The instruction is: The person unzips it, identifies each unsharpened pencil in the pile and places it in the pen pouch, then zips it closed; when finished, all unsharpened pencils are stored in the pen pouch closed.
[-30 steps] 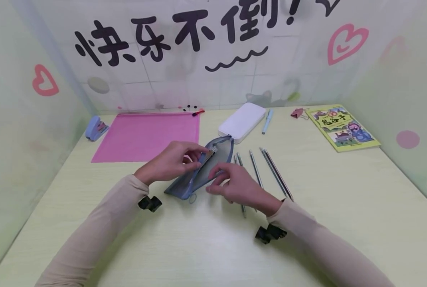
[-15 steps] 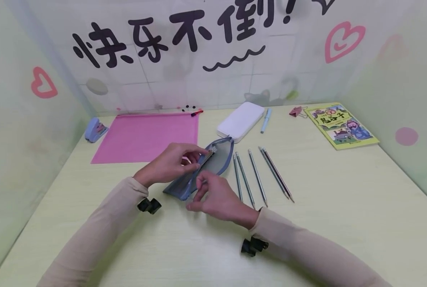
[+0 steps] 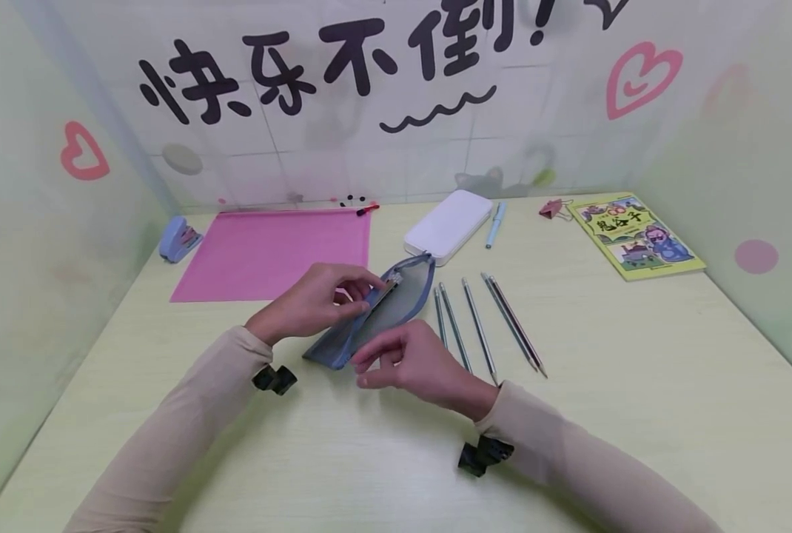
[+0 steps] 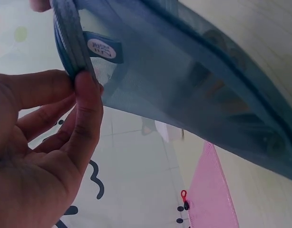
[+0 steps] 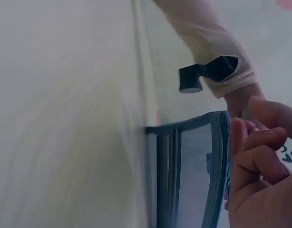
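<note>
A blue-grey mesh zip pouch (image 3: 405, 300) leans over the middle of the table with its mouth spread. My left hand (image 3: 316, 300) pinches the zipped edge of its mouth between thumb and fingers. Beside the pouch's near end is my right hand (image 3: 423, 366), its fingers loosely bent and the thumb apart from the index finger. Nothing shows between those fingertips in the right wrist view. Through the mesh (image 4: 155, 80) in the left wrist view, dark blurred shapes show inside. Several pencils (image 3: 479, 326) lie just right of the pouch, some partly hidden by the right hand.
Behind the pouch lies a white case (image 3: 449, 226), with a light blue pen (image 3: 495, 225) next to it. A pink sheet-like folder (image 3: 283, 255) and a blue stapler (image 3: 180, 239) are at back left. A pink binder clip (image 3: 552, 209) and a yellow book (image 3: 636, 237) sit at back right.
My right hand has moved left and nearer the body, from beside the pouch's mouth to its near end, uncovering more of the pencils. The left hand keeps its pinch in place.
</note>
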Tool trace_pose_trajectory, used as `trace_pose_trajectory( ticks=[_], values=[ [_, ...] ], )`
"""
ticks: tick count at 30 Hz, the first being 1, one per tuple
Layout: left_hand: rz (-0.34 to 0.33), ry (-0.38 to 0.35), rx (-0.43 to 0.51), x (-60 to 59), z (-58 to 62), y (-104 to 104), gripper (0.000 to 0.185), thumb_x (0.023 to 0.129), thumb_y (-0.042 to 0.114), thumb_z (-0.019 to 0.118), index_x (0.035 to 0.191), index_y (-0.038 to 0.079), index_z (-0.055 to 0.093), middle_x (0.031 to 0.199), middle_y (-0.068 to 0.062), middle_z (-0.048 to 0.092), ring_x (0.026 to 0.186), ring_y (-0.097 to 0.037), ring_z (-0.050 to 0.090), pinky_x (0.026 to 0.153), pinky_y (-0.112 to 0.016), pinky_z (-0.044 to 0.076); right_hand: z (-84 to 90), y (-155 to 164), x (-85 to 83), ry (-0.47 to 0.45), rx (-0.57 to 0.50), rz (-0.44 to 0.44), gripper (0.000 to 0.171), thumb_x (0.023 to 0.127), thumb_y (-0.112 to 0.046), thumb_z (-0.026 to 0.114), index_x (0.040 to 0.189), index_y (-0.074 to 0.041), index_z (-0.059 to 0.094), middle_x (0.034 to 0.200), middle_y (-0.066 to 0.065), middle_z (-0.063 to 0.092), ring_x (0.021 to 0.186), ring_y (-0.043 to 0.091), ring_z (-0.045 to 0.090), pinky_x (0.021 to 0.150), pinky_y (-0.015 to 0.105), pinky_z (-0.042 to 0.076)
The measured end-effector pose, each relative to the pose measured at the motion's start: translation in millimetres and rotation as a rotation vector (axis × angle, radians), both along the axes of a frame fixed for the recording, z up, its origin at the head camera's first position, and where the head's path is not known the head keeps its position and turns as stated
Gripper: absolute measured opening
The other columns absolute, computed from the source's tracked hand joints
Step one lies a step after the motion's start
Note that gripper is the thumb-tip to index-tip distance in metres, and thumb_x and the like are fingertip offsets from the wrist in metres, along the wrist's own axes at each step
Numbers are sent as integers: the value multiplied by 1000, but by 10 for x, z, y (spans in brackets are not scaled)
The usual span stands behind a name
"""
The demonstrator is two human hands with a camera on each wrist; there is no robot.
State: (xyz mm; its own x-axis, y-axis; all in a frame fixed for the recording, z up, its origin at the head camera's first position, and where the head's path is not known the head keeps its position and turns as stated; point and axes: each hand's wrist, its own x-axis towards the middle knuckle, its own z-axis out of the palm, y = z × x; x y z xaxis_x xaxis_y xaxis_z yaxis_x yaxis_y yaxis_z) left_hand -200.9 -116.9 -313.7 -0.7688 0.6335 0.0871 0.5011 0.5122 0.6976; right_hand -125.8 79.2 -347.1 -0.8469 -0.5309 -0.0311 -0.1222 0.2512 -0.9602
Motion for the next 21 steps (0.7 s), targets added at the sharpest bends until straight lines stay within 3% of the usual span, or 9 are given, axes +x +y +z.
trace_pose_trajectory(
  ticks=[3, 6, 10, 14, 18, 21],
  values=[
    [0, -8, 6, 10, -9, 0, 32, 91, 0, 69, 123, 6, 70, 104, -11, 74, 92, -16, 67, 84, -32, 60, -4, 0, 3, 197, 50, 3, 11, 86, -14, 78, 94, -8, 80, 82, 5, 77, 50, 3, 44, 47, 18, 33],
    [5, -6, 16, 36, -19, -26, 32, 93, 4, 67, 125, 6, 68, 108, -10, 73, 94, -16, 68, 87, -35, 60, 6, -10, -6, 317, 75, -12, 7, 88, -16, 76, 90, -11, 81, 74, 6, 74, 49, 0, 44, 46, 16, 34],
    [41, 29, 19, 163, -7, -188, 32, 98, 13, 65, 129, 12, 65, 110, -5, 73, 98, -13, 69, 87, -34, 59, 35, -24, -39, 298, 42, -34, 8, 90, -15, 75, 89, -10, 81, 76, 12, 75, 46, 3, 45, 44, 17, 34],
    [55, 92, 21, 403, -67, -403, 30, 95, 10, 67, 125, 13, 68, 110, -3, 74, 99, -14, 70, 82, -33, 61, 46, -18, -72, 203, -6, -69, 8, 90, -13, 74, 93, -9, 80, 87, 13, 77, 43, 7, 46, 41, 19, 36],
    [74, 265, 53, 644, -214, -489, 31, 86, 12, 78, 116, 15, 70, 109, 0, 74, 98, -14, 70, 79, -32, 61, 76, -29, -117, 125, -59, -109, 8, 91, -9, 72, 97, -7, 76, 87, 13, 74, 40, 12, 43, 40, 21, 36],
    [84, 507, 71, 733, -314, -413, 37, 77, 18, 87, 109, 12, 71, 103, -1, 76, 92, -13, 72, 76, -31, 61, 110, -36, -150, 133, -80, -133, 6, 92, -8, 71, 96, -6, 75, 86, 13, 73, 41, 13, 43, 40, 22, 38]
  ],
)
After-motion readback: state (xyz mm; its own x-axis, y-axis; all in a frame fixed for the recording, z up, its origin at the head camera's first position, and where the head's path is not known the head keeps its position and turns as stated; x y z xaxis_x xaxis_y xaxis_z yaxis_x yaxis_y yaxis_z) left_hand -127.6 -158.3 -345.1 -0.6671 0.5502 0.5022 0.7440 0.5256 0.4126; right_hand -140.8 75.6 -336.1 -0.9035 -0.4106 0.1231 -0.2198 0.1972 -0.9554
